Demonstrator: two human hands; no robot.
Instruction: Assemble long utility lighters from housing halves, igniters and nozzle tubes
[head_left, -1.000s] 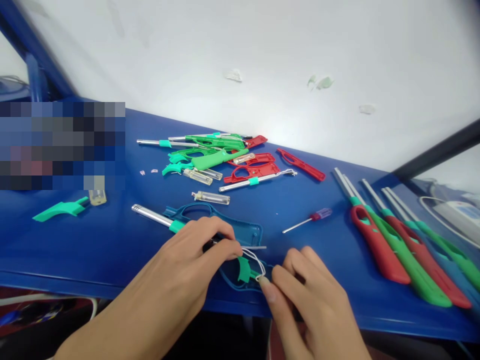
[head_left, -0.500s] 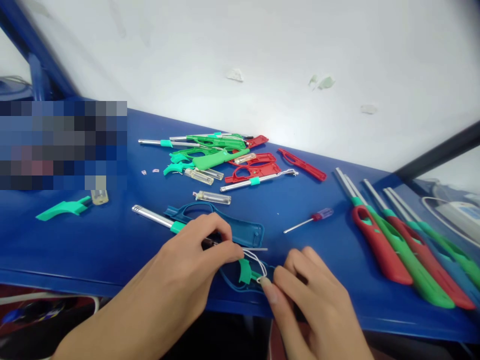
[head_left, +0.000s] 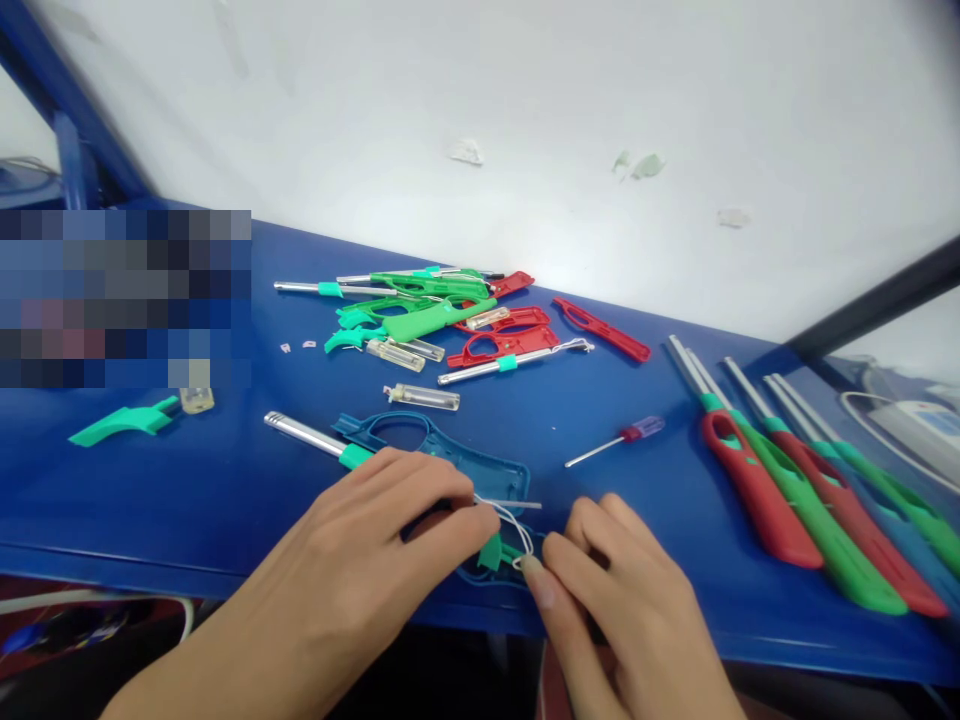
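Note:
My left hand (head_left: 409, 535) is closed, thumb and forefinger pinching thin white wires (head_left: 517, 522) above a blue lighter shell half (head_left: 469, 577). A green trigger (head_left: 491, 552) lies inside that half. My right hand (head_left: 615, 580) is closed too, its thumb and forefinger at the wire loop by the shell's right end, which they partly cover. A metal lighter tube (head_left: 304, 433) with a green collar reaches out left from under my left hand. Behind my hands lies the other blue shell half (head_left: 480, 465). A thin grey rod (head_left: 521, 504) sticks out right of my left fingertips.
A screwdriver (head_left: 615, 442) lies behind my right hand. Assembled lighters (head_left: 765, 490) are lined up at right. Green shells (head_left: 435, 310), red shells (head_left: 510, 345) and clear fuel tanks (head_left: 427, 397) lie at the back. A loose green trigger (head_left: 124, 420) is at left.
My left hand has shifted slightly right and down along the wires, covering more of the green trigger. My right hand stays nearly still at the wire loop.

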